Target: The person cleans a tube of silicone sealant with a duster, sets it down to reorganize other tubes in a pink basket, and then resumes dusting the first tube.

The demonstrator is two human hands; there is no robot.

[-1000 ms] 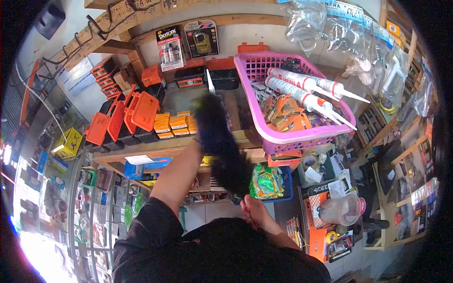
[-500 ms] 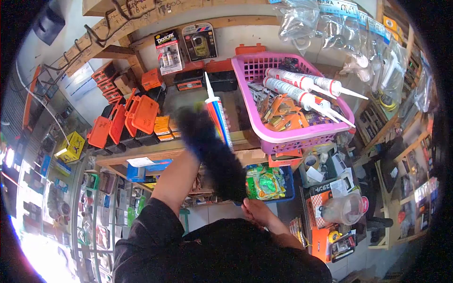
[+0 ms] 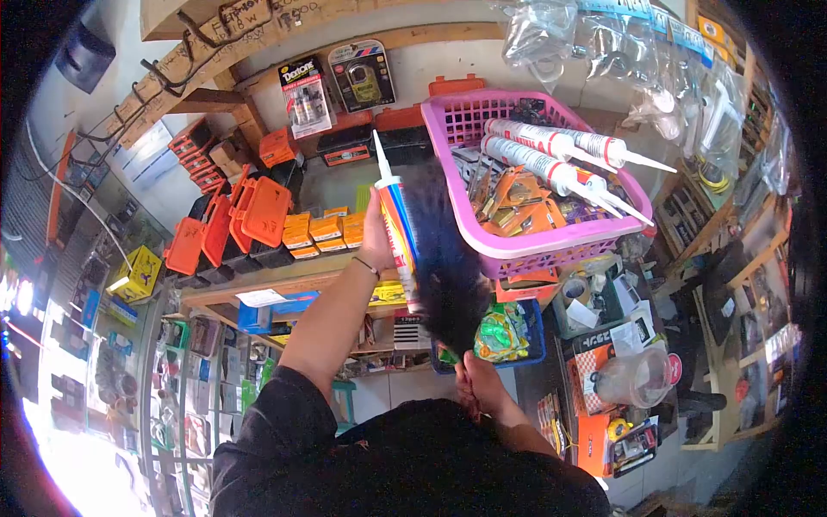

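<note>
Black shirt (image 3: 413, 470) cloth fills the near edge of the view; taking the chest as the dial's centre, twelve is straight ahead. Closest, toward one o'clock, the right hand (image 3: 484, 385) has its fingers curled tight around the handle end of a dark feather duster (image 3: 444, 267). Its fluffy head, soft-edged, reaches up toward twelve and overlaps the right edge of a sealant cartridge (image 3: 398, 246); whether the two touch, I cannot tell.

That cartridge, striped yellow, red and blue on white, stands nearly upright just short of twelve, its white nozzle (image 3: 382, 157) tipped slightly toward eleven. The left hand (image 3: 374, 234) grasps it from its nine o'clock side, and part of the fingers is hidden behind the tube. A thin bracelet (image 3: 366, 265) circles that wrist.

Between one and two, below the shelf, a blue tray (image 3: 537, 343) holds green packets (image 3: 500, 332). Toward half past two sits a clear plastic jar (image 3: 637, 379).

On the wooden shelf (image 3: 215, 295), small yellow-orange boxes (image 3: 326, 228) stand just before twelve, with orange-lidded boxes (image 3: 263, 215) at eleven. A pink basket (image 3: 551, 245) at one o'clock carries white cartridges (image 3: 525, 161) and orange packs (image 3: 521, 204). Farthest, a carded adhesive pack (image 3: 306, 99) and a padlock pack (image 3: 362, 77) lean near half past eleven, while clear bags (image 3: 538, 43) hang toward one.
</note>
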